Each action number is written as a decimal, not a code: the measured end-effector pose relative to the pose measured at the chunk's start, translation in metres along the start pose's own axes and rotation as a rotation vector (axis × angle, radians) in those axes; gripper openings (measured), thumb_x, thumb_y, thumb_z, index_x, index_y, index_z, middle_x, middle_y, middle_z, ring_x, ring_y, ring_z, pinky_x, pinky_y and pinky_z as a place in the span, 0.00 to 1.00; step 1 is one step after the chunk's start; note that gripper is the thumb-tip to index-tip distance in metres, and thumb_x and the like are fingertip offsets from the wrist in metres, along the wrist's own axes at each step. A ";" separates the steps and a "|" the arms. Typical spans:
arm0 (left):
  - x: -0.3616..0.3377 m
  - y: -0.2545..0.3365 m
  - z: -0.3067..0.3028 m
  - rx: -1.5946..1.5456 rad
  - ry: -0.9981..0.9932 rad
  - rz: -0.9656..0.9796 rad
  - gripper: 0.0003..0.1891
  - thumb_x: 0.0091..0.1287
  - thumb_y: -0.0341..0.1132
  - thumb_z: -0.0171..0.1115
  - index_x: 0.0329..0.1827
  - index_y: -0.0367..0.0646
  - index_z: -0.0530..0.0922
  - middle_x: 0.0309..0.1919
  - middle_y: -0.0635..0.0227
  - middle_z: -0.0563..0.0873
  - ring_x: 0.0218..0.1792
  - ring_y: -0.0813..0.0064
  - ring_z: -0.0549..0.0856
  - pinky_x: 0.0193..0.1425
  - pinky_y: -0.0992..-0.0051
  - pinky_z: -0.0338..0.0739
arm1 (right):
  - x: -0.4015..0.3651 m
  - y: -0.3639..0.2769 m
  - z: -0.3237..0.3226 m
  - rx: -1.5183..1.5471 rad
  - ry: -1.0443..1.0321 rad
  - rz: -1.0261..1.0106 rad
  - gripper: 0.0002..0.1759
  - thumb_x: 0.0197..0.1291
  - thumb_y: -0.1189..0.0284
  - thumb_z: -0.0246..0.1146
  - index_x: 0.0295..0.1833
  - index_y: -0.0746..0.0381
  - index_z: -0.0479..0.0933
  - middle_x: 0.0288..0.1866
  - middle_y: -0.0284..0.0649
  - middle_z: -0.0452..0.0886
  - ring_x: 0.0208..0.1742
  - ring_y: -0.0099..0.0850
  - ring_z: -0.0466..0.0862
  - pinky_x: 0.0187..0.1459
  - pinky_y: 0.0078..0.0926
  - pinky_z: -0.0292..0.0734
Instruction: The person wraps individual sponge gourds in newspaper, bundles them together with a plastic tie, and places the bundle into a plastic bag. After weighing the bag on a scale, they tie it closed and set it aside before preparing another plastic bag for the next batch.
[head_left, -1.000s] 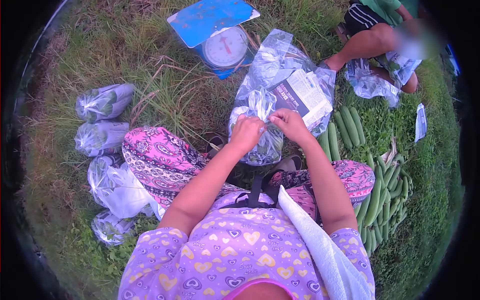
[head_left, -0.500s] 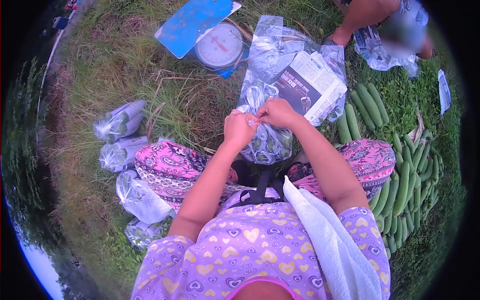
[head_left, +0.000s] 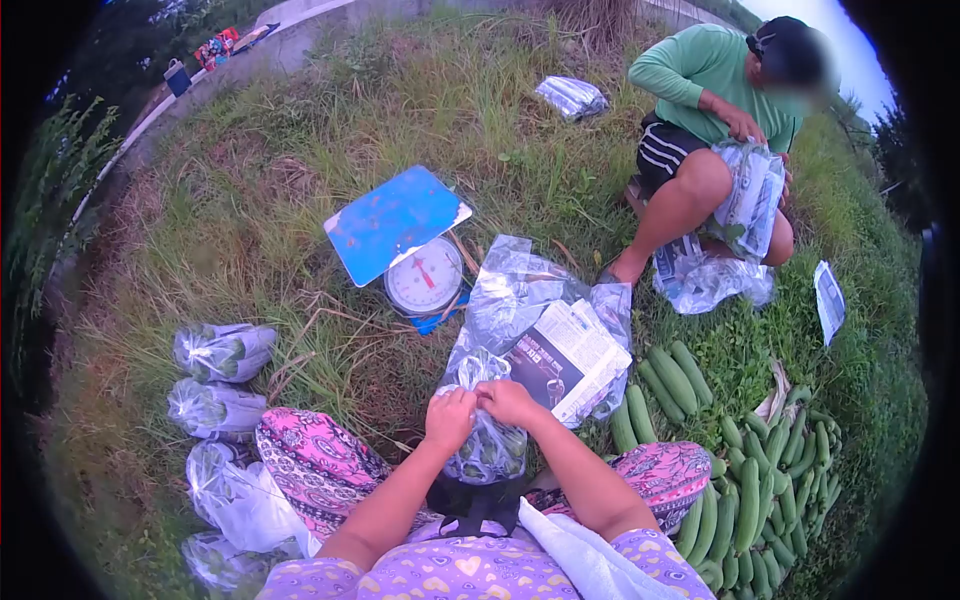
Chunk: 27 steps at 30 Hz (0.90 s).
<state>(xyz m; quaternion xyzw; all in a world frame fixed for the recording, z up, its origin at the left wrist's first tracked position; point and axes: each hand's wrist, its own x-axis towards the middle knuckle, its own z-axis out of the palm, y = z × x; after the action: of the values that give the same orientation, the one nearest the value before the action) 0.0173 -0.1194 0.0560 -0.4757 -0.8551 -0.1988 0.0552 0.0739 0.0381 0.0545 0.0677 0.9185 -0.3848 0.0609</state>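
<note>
The clear bag (head_left: pixel 487 445), full of short green vegetables, hangs in the lower middle of the frame, close in front of you. Both hands are closed on its gathered neck. Your left hand (head_left: pixel 450 418) pinches it from the left and your right hand (head_left: pixel 510 402) from the right, and the fingertips meet. It seems the neck is being closed, so hold the twist firmly with one hand while the other makes the tie. Press the air out first, because the film looks thin and a loose neck can slip open. Just above the bag lies a heap of empty plastic bags (head_left: pixel 510 295) with a folded newspaper (head_left: pixel 568 358) on it. Behind that stands a dial scale (head_left: pixel 425 277) with a blue pan (head_left: pixel 395 222). At the left edge, filled bags (head_left: pixel 224 350) of the same greens lie on the grass (head_left: pixel 330 120). At the lower right, loose cucumbers (head_left: pixel 770 490) lie in a pile. In the upper right another person holds one more bag (head_left: pixel 750 195), and I cannot tell what is in it.
</note>
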 end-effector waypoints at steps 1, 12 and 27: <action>-0.002 -0.001 0.001 -0.021 0.036 0.025 0.08 0.50 0.32 0.63 0.30 0.47 0.73 0.29 0.67 0.77 0.33 0.67 0.82 0.38 0.65 0.71 | 0.000 -0.001 -0.002 0.015 -0.004 -0.007 0.12 0.56 0.65 0.60 0.45 0.52 0.81 0.35 0.45 0.83 0.37 0.45 0.82 0.40 0.40 0.76; -0.009 -0.011 -0.002 -0.105 0.105 0.059 0.09 0.52 0.36 0.66 0.29 0.47 0.73 0.28 0.67 0.74 0.25 0.66 0.81 0.31 0.67 0.76 | 0.020 0.007 -0.016 -0.029 -0.392 -0.071 0.17 0.57 0.64 0.59 0.53 0.47 0.79 0.43 0.41 0.84 0.45 0.40 0.83 0.47 0.36 0.76; -0.014 0.007 -0.015 0.051 -0.293 0.005 0.13 0.61 0.38 0.56 0.22 0.42 0.80 0.21 0.62 0.83 0.24 0.65 0.84 0.31 0.65 0.78 | 0.013 -0.005 -0.004 -0.211 -0.099 -0.195 0.12 0.48 0.71 0.57 0.37 0.54 0.84 0.32 0.42 0.84 0.36 0.42 0.83 0.41 0.40 0.77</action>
<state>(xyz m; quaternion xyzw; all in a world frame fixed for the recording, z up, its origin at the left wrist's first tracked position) 0.0292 -0.1328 0.0677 -0.5003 -0.8575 -0.1054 -0.0575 0.0604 0.0385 0.0588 -0.0474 0.9520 -0.2929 0.0752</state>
